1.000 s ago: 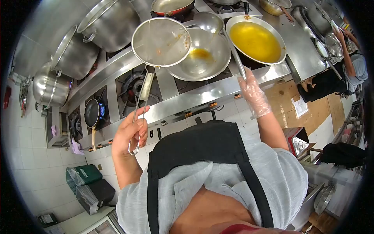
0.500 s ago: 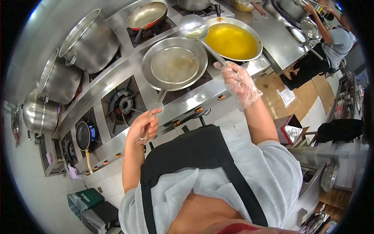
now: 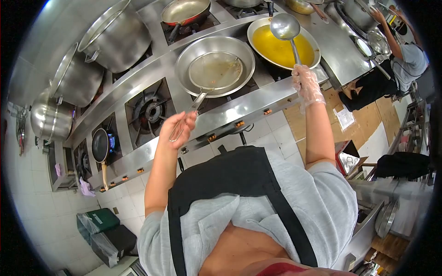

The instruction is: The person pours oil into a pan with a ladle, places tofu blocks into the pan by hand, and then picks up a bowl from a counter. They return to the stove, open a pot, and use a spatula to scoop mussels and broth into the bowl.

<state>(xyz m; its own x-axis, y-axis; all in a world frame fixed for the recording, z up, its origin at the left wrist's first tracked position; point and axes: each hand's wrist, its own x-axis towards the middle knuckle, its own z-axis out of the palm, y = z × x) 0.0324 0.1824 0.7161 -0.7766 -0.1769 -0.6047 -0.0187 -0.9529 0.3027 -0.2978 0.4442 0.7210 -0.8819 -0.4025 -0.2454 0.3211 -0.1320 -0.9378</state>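
In a clear plastic glove, my right hand (image 3: 309,86) is closed around the handle of a metal ladle (image 3: 285,26). The ladle's bowl hangs over a light-coloured pan (image 3: 314,42) of yellow oil (image 3: 271,46). My bare left hand (image 3: 178,130) grips the looped wire end of a strainer's (image 3: 215,70) long handle. The strainer's round mesh lies within a wide metal bowl (image 3: 248,60) on the stove, with small brownish bits on it.
A small black pan (image 3: 100,145) sits by a lit blue flame at the left. An unlit burner (image 3: 149,116) is between it and the bowl. Large pots (image 3: 117,43) line the back left, near a red pan (image 3: 185,13). Another person (image 3: 403,64) works at the far right.
My right hand has moved the ladle rightward, from beside the oil pan's left rim to over the oil. My left hand keeps its hold on the strainer, and the whole view has shifted slightly.
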